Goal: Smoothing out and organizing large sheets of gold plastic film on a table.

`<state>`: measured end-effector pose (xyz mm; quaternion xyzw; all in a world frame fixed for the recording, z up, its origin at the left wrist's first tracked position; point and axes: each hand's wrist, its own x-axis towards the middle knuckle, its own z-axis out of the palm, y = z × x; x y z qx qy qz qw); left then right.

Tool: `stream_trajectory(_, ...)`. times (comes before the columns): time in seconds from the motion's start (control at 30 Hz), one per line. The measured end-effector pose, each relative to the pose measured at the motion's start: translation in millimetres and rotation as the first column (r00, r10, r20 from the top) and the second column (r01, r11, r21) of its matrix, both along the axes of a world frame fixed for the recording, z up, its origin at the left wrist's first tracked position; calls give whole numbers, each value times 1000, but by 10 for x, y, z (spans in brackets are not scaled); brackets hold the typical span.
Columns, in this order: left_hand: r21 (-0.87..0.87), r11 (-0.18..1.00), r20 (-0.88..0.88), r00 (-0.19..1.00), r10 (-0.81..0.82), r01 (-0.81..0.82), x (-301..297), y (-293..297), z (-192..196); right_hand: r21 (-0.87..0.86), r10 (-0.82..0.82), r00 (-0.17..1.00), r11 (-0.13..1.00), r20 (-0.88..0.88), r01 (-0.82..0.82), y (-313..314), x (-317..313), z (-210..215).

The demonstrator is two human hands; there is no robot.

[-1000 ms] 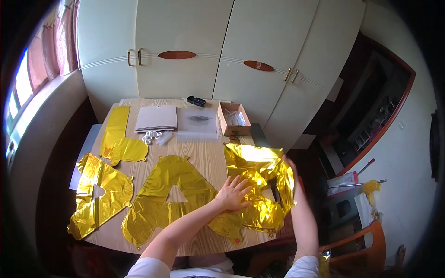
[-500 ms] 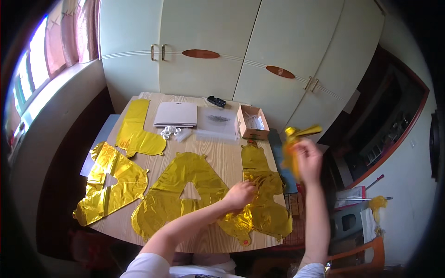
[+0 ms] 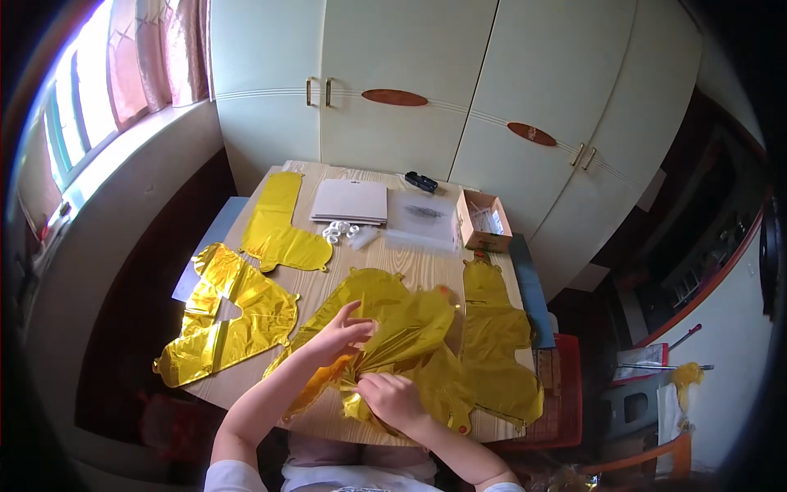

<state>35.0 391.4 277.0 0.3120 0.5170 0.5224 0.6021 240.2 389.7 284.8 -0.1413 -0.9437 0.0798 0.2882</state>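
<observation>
A partly unfolded gold foil balloon [image 3: 410,332] is bunched up over the table's near middle. My right hand [image 3: 395,403] is closed on its near, gathered end. My left hand [image 3: 348,332] is beside its left edge, fingers apart, with nothing visibly gripped. Underneath lies a flat A-shaped foil balloon [image 3: 357,287], mostly covered. To the right, a flat foil balloon with a notched right edge [image 3: 496,348] lies lengthwise. Another A-shaped foil balloon [image 3: 254,316] lies at the left, and an L-shaped one [image 3: 275,225] is behind it.
Along the table's back are a stack of pale cards [image 3: 350,201], white ribbon rolls [image 3: 338,231], clear plastic bags [image 3: 422,217], a black device [image 3: 421,181] and an open cardboard box [image 3: 484,221]. Cabinets [image 3: 402,49] stand behind. A red crate [image 3: 566,389] is beyond the right edge.
My right hand has brought the folded foil balloon from the right to the table's middle, where it has spread open. My left hand has left the right-hand balloon and moved left.
</observation>
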Motion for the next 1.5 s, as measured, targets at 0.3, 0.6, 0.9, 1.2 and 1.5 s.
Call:
stream_trajectory(0.3,-5,992,-34,992,124,-124,-35,194,-251,72,113,993,991,-20,-112,-199,-49,-83)
stream_trajectory(0.6,282,951,-753,584,303,-130,-433,270,-469,-163,119,983,982,141,-96,-74,62,-187)
stream_trajectory(0.9,72,943,-982,-141,124,324,-136,19,-224,-203,-420,897,875,137,440,1545,195,-489)
stream_trajectory(1.2,-79,922,-987,-157,-19,379,-187,-310,-294,-278,-412,828,803,379,527,1761,-140,-488)
stream_trajectory(1.5,-66,935,-977,-211,10,348,-388,-380,-328,-513,-406,817,639,409,574,2054,-364,-601)
